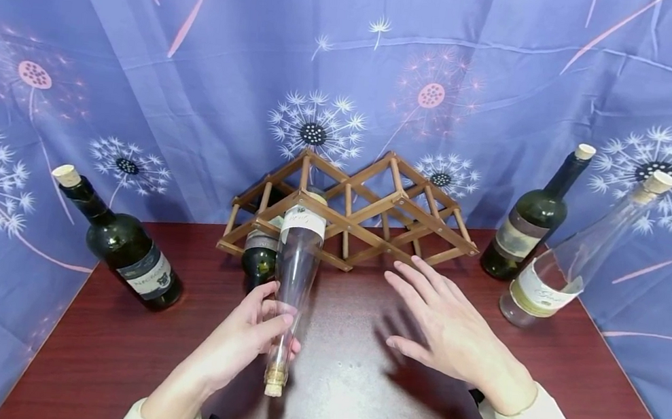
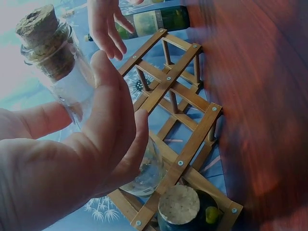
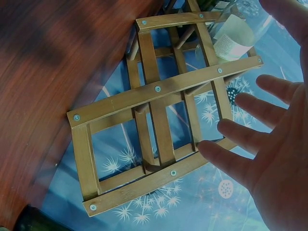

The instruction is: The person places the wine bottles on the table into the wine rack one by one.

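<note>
My left hand (image 1: 243, 333) grips a clear glass bottle (image 1: 297, 260) around its slim neck, with the corked end pointing toward me. The bottle's labelled lower part reaches into a wooden lattice wine rack (image 1: 400, 200), at its left section. Beside it, a dark green bottle (image 1: 259, 260) lies in the rack's left end; its cork (image 2: 179, 204) shows in the left wrist view. My right hand (image 1: 447, 320) hovers in front of the rack's right half, fingers spread and holding nothing. In the right wrist view its fingers (image 3: 245, 137) overlap the rack's edge.
A dark corked bottle (image 1: 148, 272) stands on the red-brown table (image 1: 106, 349) at the left. To the right stand another dark green bottle (image 1: 521, 229) and a tall clear bottle (image 1: 543, 289), both corked. A blue dandelion-print curtain (image 1: 232, 89) hangs close behind the rack.
</note>
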Motion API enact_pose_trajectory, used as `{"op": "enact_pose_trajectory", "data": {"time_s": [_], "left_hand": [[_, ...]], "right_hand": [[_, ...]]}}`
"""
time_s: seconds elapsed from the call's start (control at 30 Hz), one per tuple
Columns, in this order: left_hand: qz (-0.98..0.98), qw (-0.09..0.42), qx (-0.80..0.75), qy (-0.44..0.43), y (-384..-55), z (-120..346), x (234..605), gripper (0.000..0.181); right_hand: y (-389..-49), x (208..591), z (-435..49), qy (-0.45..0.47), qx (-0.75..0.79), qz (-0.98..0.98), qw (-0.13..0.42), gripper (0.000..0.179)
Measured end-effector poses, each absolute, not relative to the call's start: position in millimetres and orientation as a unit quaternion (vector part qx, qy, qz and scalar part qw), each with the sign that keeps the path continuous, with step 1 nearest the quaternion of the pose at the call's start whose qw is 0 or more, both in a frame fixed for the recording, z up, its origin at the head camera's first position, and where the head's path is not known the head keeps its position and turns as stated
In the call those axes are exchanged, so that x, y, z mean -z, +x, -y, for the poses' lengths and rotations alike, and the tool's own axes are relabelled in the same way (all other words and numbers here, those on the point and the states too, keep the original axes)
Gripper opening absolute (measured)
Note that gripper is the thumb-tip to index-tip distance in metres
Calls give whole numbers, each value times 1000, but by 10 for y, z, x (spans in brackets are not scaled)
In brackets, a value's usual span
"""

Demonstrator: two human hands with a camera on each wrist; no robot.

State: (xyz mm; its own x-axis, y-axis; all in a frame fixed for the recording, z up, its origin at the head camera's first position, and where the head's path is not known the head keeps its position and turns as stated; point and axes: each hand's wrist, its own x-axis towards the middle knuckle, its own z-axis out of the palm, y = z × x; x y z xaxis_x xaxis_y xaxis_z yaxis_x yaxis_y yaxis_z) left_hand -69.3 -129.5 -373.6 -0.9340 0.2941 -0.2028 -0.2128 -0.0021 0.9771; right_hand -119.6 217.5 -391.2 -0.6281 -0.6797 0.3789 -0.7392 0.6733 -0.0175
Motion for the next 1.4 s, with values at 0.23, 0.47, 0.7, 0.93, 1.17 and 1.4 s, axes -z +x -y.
{"op": "enact_pose_trajectory", "data": {"time_s": [0.23, 0.47, 0.7, 0.93, 1.17, 1.4], "left_hand": [[-673, 181, -716, 31, -732, 1287, 3720, 82], [-668, 180, -722, 18, -774, 1259, 3710, 80], [-669, 176, -722, 20, -790, 1251, 3705, 80], [-667, 175, -724, 19, -811, 1253, 3708, 80], [-669, 174, -723, 17, -830, 1248, 3699, 80], [-668, 171, -725, 12, -854, 1244, 3698, 79]], "right_hand": [[-1207, 3916, -2185, 399, -82, 896, 174, 90], [-1207, 3909, -2189, 398, -81, 897, 174, 91], [-1212, 3921, -2183, 396, -83, 899, 169, 98], [-1230, 3956, -2186, 394, -83, 900, 169, 101], [-1228, 3977, -2199, 386, -90, 906, 149, 101], [-1237, 4006, -2210, 390, -115, 903, 138, 98]]}}
